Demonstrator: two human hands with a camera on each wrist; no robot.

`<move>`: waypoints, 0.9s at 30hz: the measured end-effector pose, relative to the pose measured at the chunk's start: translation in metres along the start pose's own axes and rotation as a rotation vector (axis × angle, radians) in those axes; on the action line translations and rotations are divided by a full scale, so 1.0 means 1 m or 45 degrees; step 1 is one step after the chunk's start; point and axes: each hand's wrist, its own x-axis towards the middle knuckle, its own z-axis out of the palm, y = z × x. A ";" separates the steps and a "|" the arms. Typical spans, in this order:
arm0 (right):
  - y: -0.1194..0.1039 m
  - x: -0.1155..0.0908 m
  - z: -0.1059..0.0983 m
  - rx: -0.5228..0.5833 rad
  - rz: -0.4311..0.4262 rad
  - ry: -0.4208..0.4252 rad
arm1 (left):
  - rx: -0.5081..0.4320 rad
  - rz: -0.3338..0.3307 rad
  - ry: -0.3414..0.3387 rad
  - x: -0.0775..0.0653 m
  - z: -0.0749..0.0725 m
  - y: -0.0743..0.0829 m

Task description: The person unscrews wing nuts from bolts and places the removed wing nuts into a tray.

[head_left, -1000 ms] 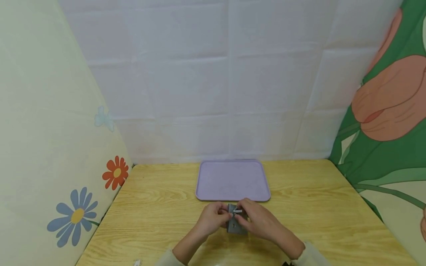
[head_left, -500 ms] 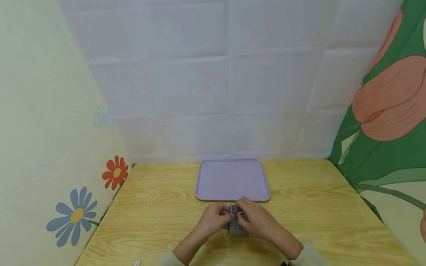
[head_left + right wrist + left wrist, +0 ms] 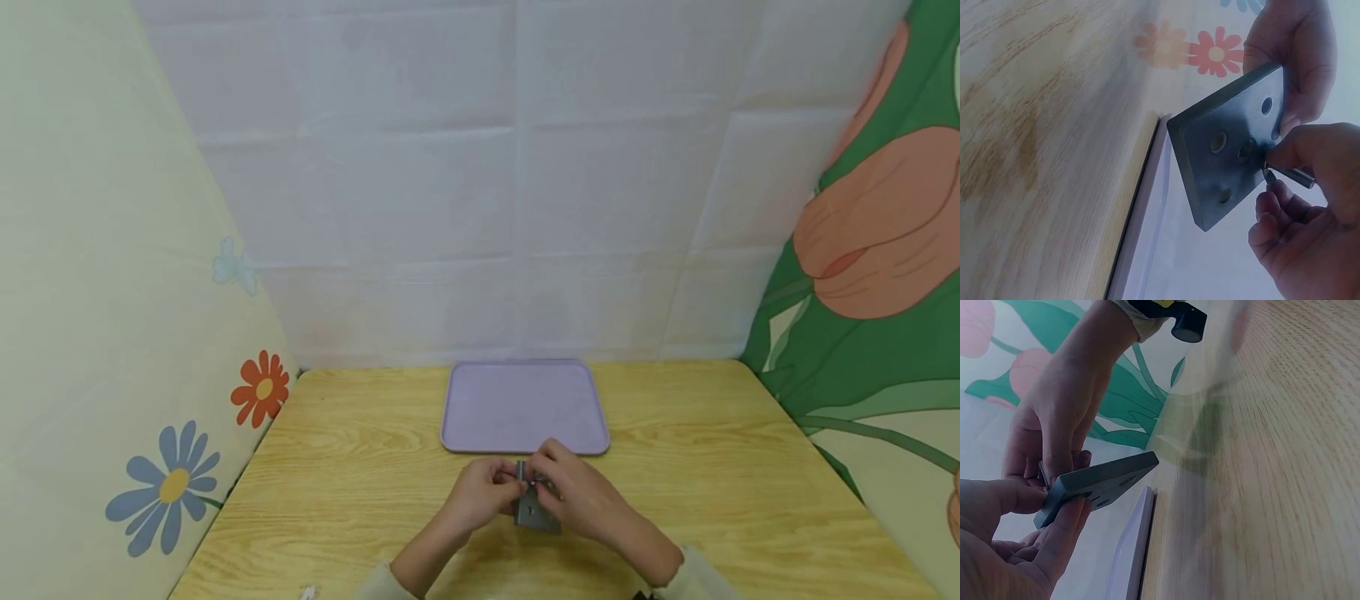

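Note:
A square grey metal plate (image 3: pixel 537 520) with several round holes is held up over the table, tilted. My left hand (image 3: pixel 478 497) pinches it near one edge between thumb and fingers; the plate's edge (image 3: pixel 1107 472) shows side-on in the left wrist view. From the plate's corner area sticks a threaded bolt (image 3: pixel 1297 177), its free end pointing away from the plate. My right hand (image 3: pixel 587 493) pinches a small wing nut (image 3: pixel 1270 176) on that bolt, close against the plate face. Fingers partly cover the nut, and the bolt's other end is hidden.
A lilac tray (image 3: pixel 525 408) lies on the wooden table (image 3: pixel 360 467) just beyond the hands. A small white scrap (image 3: pixel 309 592) lies at the table's near left. Printed cloths hang at the sides, and a white cloth (image 3: pixel 480 183) hangs behind.
The plate has tilted slightly and shifted a little right. The fingers of my right hand have turned around the bolt and now cover more of it. My left hand keeps its grip.

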 end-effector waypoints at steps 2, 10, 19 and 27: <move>0.000 0.000 0.000 0.017 -0.003 0.010 | -0.006 0.004 0.003 0.000 0.000 0.000; -0.003 0.000 0.000 0.020 0.172 0.026 | -0.014 0.040 0.018 0.000 0.000 -0.003; -0.005 0.002 -0.002 -0.038 0.321 -0.025 | -0.008 0.025 0.016 -0.001 -0.001 -0.003; -0.005 0.003 -0.002 -0.026 0.282 -0.053 | -0.025 0.028 0.027 0.001 0.000 -0.007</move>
